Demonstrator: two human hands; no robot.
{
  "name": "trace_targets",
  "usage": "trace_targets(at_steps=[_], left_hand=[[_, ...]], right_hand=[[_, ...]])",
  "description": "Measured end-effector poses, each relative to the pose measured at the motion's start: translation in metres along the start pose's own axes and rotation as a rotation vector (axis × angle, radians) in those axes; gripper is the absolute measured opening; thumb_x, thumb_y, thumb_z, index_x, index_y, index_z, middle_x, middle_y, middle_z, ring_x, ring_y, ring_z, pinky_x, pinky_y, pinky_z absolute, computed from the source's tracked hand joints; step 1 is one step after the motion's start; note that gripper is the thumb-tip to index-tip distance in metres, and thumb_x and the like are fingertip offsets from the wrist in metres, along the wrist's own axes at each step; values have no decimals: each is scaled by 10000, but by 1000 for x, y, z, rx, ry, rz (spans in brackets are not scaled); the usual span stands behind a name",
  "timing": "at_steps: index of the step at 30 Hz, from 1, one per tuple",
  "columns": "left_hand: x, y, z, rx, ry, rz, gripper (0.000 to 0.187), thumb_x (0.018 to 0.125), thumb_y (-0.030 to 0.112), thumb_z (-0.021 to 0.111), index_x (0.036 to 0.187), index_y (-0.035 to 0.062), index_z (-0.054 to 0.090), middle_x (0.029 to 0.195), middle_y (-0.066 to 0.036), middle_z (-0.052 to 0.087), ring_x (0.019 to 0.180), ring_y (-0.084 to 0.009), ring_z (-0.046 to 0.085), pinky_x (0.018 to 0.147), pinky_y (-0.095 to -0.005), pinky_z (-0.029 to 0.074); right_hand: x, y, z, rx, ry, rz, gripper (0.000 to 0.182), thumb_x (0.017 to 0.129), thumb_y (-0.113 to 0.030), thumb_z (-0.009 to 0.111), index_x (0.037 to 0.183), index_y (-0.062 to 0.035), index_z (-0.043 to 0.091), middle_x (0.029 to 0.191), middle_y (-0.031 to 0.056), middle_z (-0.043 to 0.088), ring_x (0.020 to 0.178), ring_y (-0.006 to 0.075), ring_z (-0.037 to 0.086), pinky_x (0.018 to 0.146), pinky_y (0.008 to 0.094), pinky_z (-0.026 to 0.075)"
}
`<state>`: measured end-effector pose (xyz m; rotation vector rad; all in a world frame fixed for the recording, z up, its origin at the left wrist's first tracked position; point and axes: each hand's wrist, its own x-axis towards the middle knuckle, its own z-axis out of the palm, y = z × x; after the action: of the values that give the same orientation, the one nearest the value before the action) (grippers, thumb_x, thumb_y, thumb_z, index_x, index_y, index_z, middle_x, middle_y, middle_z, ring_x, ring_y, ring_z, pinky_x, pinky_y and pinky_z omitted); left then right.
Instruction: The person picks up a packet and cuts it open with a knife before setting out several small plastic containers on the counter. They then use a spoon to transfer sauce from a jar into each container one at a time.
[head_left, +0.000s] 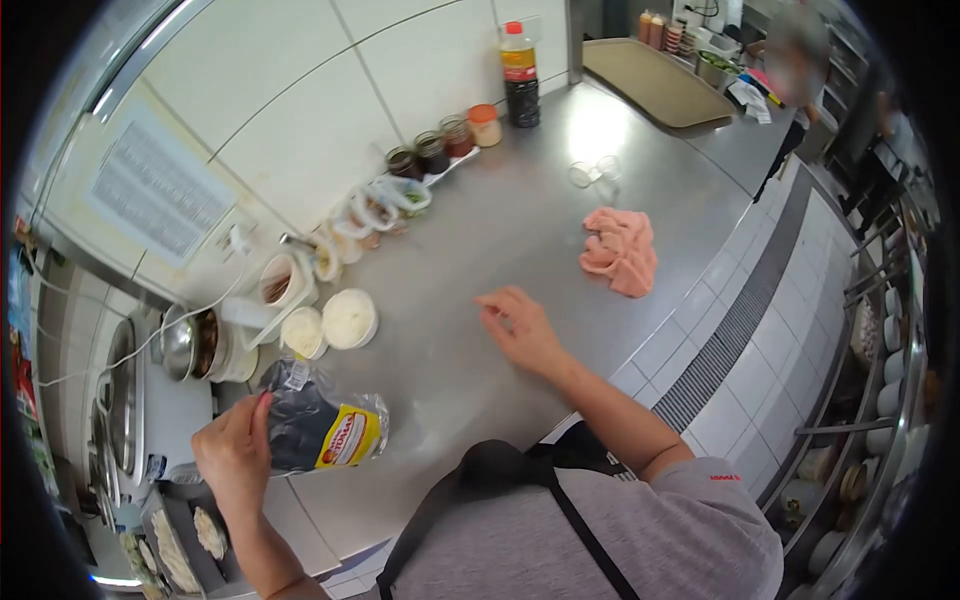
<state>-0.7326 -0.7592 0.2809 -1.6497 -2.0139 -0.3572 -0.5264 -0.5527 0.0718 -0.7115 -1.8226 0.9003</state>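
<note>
A dark plastic package (300, 420) with a yellow and red label hangs from my left hand (237, 440), whose fingers are pinched on its upper left edge. It is over the near left part of the steel counter (440, 380). My right hand (518, 328) is above the middle of the counter, its fingers partly curled and apart, holding nothing. To the right of it lies a crumpled pink cloth (618, 252). Two tubs of white contents (349, 318) stand just beyond the package.
Along the wall stand jars (432, 152), small bags, a white container (287, 280) and a dark bottle (521, 85). A tray (655, 82) lies at the far end. Small clear cups (595, 172) are beyond the cloth. Other people are at the upper right, near shelves.
</note>
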Motion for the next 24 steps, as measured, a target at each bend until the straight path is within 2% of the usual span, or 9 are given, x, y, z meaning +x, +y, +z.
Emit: trace_targets(at_steps=[4, 6, 7, 9, 11, 15, 17, 20, 24], left_hand=[[56, 38, 16, 38, 20, 54, 164, 767, 148, 664, 674, 54, 568, 532, -102, 506, 458, -296, 496, 424, -372, 349], [91, 63, 29, 58, -32, 119, 183, 772, 159, 658, 655, 57, 561, 521, -100, 506, 447, -292, 498, 418, -365, 353], [109, 79, 39, 70, 21, 120, 217, 766, 182, 665, 625, 65, 550, 498, -90, 501, 430, -284, 494, 409, -359, 361], [146, 112, 62, 114, 46, 104, 228, 763, 195, 668, 615, 69, 549, 484, -82, 496, 422, -278, 491, 406, -356, 367], [188, 140, 87, 153, 21, 112, 252, 770, 233, 660, 600, 81, 554, 467, -72, 497, 420, -271, 497, 404, -354, 383], [279, 186, 142, 165, -70, 78, 310, 840, 306, 559, 622, 85, 571, 490, -86, 532, 463, -288, 539, 441, -381, 424], [317, 205, 172, 158, -125, 64, 318, 866, 311, 514, 661, 77, 581, 531, -100, 558, 508, -294, 564, 475, -394, 444], [375, 237, 209, 167, -232, 11, 328, 886, 323, 469, 721, 70, 598, 603, -121, 592, 569, -294, 594, 512, -390, 469], [436, 253, 259, 195, -212, 26, 348, 895, 339, 448, 731, 71, 598, 616, -125, 600, 569, -288, 602, 513, -385, 479]], right_hand=[[63, 75, -102, -174, 61, -4, 108, 810, -101, 587, 897, -49, 627, 896, 86, 587, 745, 190, 574, 613, 273, 460], [102, 116, -154, -5, 117, 186, 197, 766, -100, 666, 947, -31, 629, 959, 65, 591, 800, 144, 582, 624, 233, 492], [123, 131, -175, 0, 97, 143, 197, 766, -100, 666, 947, -31, 629, 959, 65, 591, 800, 144, 582, 624, 233, 492], [167, 167, -213, -124, 121, 93, 328, 719, -145, 698, 1020, -60, 598, 954, 96, 589, 843, 212, 564, 722, 317, 467], [215, 201, -234, -162, 84, 42, 416, 695, -157, 719, 1069, -54, 570, 969, 109, 583, 861, 226, 561, 739, 328, 466], [311, 253, -215, -92, 5, -109, 791, 613, -206, 781, 1280, -41, 389, 1164, 169, 498, 1053, 290, 502, 889, 372, 414], [361, 261, -182, -76, 7, -12, 979, 566, -229, 806, 1357, -50, 258, 1209, 166, 472, 1112, 314, 466, 941, 399, 373], [411, 269, -142, -24, 9, -3, 1079, 549, -242, 811, 1392, -60, 162, 1210, 153, 476, 1126, 326, 461, 954, 420, 359], [443, 281, -132, 141, -75, 74, 1049, 550, -231, 805, 1375, -55, 182, 1196, 152, 489, 1134, 323, 464, 957, 419, 355]])
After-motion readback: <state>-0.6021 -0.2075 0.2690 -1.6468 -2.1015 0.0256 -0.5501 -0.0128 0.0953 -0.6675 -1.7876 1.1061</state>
